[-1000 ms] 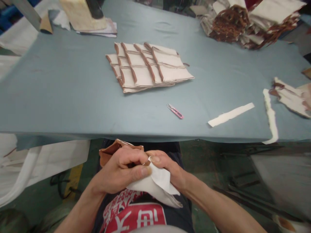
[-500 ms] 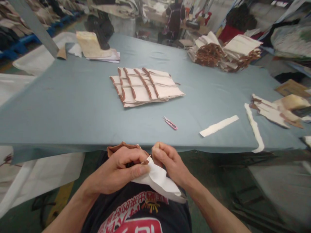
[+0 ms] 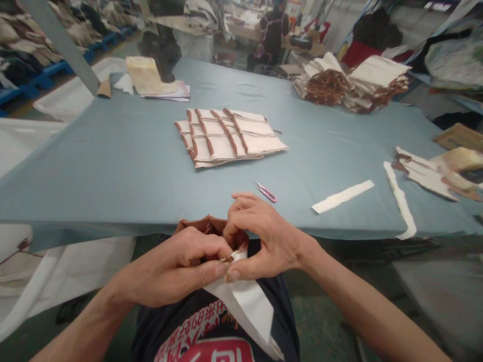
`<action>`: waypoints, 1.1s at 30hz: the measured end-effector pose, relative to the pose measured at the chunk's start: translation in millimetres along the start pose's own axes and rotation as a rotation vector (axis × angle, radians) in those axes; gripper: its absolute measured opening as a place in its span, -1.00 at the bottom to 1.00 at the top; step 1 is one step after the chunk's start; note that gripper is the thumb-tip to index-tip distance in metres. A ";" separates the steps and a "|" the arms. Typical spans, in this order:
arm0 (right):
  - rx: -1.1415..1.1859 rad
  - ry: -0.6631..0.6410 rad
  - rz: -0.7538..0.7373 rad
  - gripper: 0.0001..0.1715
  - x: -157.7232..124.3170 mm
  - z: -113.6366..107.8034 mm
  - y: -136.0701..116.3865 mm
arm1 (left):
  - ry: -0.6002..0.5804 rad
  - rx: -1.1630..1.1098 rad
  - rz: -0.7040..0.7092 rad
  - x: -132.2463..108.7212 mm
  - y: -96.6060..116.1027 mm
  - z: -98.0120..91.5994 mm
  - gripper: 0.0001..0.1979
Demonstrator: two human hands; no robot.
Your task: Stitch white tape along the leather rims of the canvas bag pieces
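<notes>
A white fabric piece with brown trim [image 3: 251,306] is held over my lap, at the table's front edge. My left hand [image 3: 177,266] pinches it between thumb and fingers along the brown edge. My right hand [image 3: 264,234] has come up against the left, its thumb pressed on the white cloth and its index finger curled over the trim. The fingertips of both hands nearly meet, partly hiding the spot between them. Brown folds of the piece rise behind my left knuckles, and its white end hangs down. Pink-handled thread snips [image 3: 266,192] lie just beyond my right hand.
Overlapping cream pieces with brown edges [image 3: 230,136] lie mid-table. Two white strips [image 3: 343,196] and a crumpled cream-and-brown piece [image 3: 426,171] are on the right. Bundled fabric stacks [image 3: 326,83] stand at the back right. A person [image 3: 271,35] is in the background.
My right hand, closed in a fist beside the cloth before, has opened out and moved left onto the trim. The white end now hangs lower. The view has shifted slightly.
</notes>
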State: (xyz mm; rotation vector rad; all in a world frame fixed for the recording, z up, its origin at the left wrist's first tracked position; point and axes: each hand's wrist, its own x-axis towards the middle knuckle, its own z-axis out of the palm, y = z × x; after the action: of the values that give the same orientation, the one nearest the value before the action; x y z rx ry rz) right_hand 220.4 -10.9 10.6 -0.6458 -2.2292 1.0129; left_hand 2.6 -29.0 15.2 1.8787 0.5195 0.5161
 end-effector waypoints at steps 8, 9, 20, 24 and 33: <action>0.026 -0.174 0.123 -0.41 -6.9 -7.4 1.3 | 0.041 0.078 -0.046 7.6 -1.9 -3.2 -0.75; 0.042 -0.176 0.148 -0.43 -8.2 -7.4 2.2 | 0.078 0.089 -0.073 8.2 -2.2 -2.3 -0.75; 0.563 -0.105 0.319 -0.46 -24.8 8.0 10.9 | 0.137 0.064 -0.078 -0.8 -16.7 13.8 -0.78; 0.563 -0.087 0.382 -0.63 -32.9 7.4 17.1 | 0.176 0.163 -0.164 -0.9 -15.1 19.1 -0.81; 0.445 -0.064 0.406 -0.71 -40.6 3.3 24.5 | 0.264 0.235 -0.171 12.4 -19.6 30.0 -0.81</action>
State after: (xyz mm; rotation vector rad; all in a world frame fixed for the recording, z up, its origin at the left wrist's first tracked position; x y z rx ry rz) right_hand 251.1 -23.9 -23.3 -0.8831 -1.8609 1.6880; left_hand 27.7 -37.6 -11.9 1.9750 0.9422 0.6140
